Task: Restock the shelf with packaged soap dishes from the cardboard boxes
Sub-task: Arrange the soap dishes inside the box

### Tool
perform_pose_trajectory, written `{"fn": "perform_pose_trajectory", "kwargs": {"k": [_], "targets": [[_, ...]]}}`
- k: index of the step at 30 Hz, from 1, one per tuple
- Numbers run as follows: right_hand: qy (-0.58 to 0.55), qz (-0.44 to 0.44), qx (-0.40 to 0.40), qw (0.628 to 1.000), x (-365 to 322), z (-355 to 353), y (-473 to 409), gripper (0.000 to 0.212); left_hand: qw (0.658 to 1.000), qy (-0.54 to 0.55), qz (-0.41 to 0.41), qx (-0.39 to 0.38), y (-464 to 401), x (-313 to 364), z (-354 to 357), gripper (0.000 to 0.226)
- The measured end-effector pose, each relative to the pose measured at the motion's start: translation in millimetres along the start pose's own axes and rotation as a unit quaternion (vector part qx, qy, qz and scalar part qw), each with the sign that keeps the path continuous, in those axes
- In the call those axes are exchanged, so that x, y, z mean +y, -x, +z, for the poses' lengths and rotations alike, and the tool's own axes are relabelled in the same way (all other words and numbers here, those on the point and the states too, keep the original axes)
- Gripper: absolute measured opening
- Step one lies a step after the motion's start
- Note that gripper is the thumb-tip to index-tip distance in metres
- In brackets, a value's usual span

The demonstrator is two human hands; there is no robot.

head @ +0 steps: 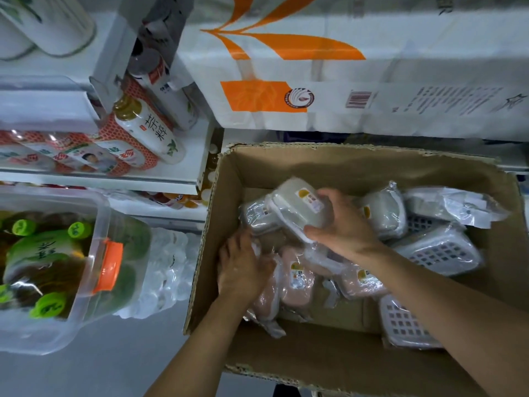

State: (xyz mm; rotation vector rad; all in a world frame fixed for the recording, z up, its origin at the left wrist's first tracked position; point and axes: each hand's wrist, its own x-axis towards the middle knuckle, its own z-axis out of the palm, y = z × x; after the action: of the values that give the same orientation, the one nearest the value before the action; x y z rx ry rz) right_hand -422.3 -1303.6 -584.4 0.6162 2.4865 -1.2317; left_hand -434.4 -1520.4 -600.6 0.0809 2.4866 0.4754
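Your right hand point(340, 224) curls over a grey dish point(297, 209), thumb under its edge, holding it just above the pile, probably to carry it to the shelf point(100, 179). Your left hand point(243, 265) is down among the wrapped dishes, fingers hidden in plastic; whether it grips a pack, cannot tell. Likely steadying or gathering a second one. The box point(372, 167) sits against shelving, pink dishes point(294, 279) and white baskets point(440, 250) loose inside. Grey floor point(86, 373) below.
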Motion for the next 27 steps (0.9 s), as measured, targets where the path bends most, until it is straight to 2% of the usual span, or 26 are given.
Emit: {"fn": "perform_pose_trajectory", "kwargs": {"k": [3, 5, 7, 10, 12, 14, 15, 17, 19, 20, 23, 24, 26, 27], "targets": [[0.183, -0.152, -0.030, 0.971, -16.0, 6.0, -21.3, 0.088, 0.999, 0.021, -0.040, -0.023, 7.7, -10.8, 10.0, 0.099], [0.251, -0.210, -0.054, 0.943, -23.3, 19.3, -45.3, 0.088, 0.997, 0.038, -0.067, -0.024, 7.0, -14.0, 14.7, 0.104], [0.285, -0.228, -0.075, 0.928, -29.7, 31.0, -65.8, 0.083, 0.995, 0.046, -0.088, -0.022, 4.8, -15.4, 16.9, 0.103], [0.285, -0.192, -0.100, 0.934, -33.3, 36.7, -76.2, 0.081, 0.995, 0.037, -0.087, -0.037, 3.2, -15.8, 16.6, 0.086], [0.272, -0.163, -0.064, 0.946, -32.3, 34.6, -66.0, 0.079, 0.994, 0.042, -0.087, -0.059, 5.0, -16.3, 18.4, 0.083], [0.251, -0.128, -0.008, 0.959, -27.6, 30.3, -44.1, 0.071, 0.981, 0.125, -0.117, -0.086, 8.1, -16.4, 21.1, 0.081], [0.246, -0.099, -0.005, 0.964, -21.8, 28.2, -31.6, 0.067, 0.968, 0.194, -0.133, -0.091, 9.5, -16.4, 22.5, 0.075], [0.256, -0.027, -0.069, 0.964, -7.0, 22.9, -8.2, 0.064, 0.933, 0.321, -0.138, -0.089, 12.5, -16.0, 27.2, 0.055], [0.264, 0.022, -0.155, 0.952, 5.1, 14.5, 11.0, 0.064, 0.918, 0.364, -0.131, -0.082, 15.5, -13.8, 29.5, 0.046], [0.259, 0.030, -0.177, 0.949, 7.7, 8.6, 18.4, 0.062, 0.917, 0.368, -0.128, -0.086, 17.9, -10.9, 28.5, 0.052], [0.246, 0.026, -0.207, 0.947, 1.9, -11.1, 35.3, 0.053, 0.922, 0.345, -0.133, -0.117, 25.4, -2.7, 28.5, 0.093], [0.241, 0.030, -0.215, 0.946, 0.3, -16.1, 38.6, 0.050, 0.926, 0.330, -0.134, -0.122, 27.3, 0.6, 28.3, 0.098], [0.224, 0.040, -0.188, 0.955, 3.1, -26.3, 41.5, 0.035, 0.930, 0.327, -0.114, -0.127, 31.0, 8.8, 27.3, 0.090], [0.219, 0.044, -0.139, 0.965, 6.1, -33.0, 41.4, 0.028, 0.928, 0.334, -0.102, -0.128, 31.7, 13.5, 27.7, 0.080]]}}
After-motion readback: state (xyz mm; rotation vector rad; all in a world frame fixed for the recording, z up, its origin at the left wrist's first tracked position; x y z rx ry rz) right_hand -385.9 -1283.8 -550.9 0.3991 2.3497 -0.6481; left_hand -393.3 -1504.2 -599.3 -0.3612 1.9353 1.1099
